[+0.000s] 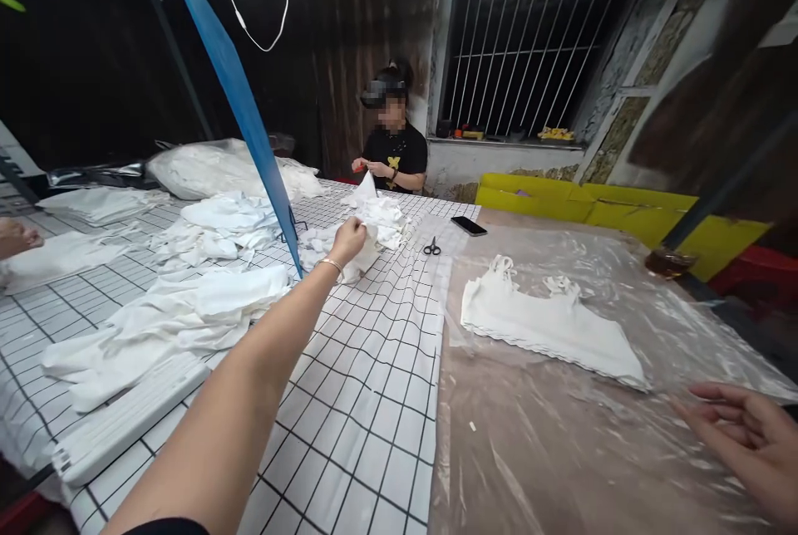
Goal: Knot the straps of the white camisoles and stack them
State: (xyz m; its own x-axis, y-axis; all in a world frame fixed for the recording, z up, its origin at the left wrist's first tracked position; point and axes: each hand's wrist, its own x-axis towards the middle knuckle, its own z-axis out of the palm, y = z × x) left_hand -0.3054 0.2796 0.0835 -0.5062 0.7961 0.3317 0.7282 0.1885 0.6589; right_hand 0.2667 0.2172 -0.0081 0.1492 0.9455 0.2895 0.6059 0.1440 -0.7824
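My left hand (349, 241) reaches far across the table with its fingers closed on a white garment (362, 259) at the near edge of a loose white heap (385, 211). How much cloth is between the fingers is partly hidden. On the plastic-covered side lies a flat stack of white strappy crop tops (542, 315), its straps pointing away from me. My right hand (751, 439) hovers at the lower right, fingers loosely bent and apart, holding nothing. It is close to the stack's right corner without touching it.
Black scissors (432, 247) and a phone (469, 225) lie beyond the stack. A blue upright panel (249, 103) rises left of my hand. White cloth piles (218, 228) and a long white device (134, 419) occupy the left. Another person (394, 153) sits opposite; someone's hand (18, 236) shows far left.
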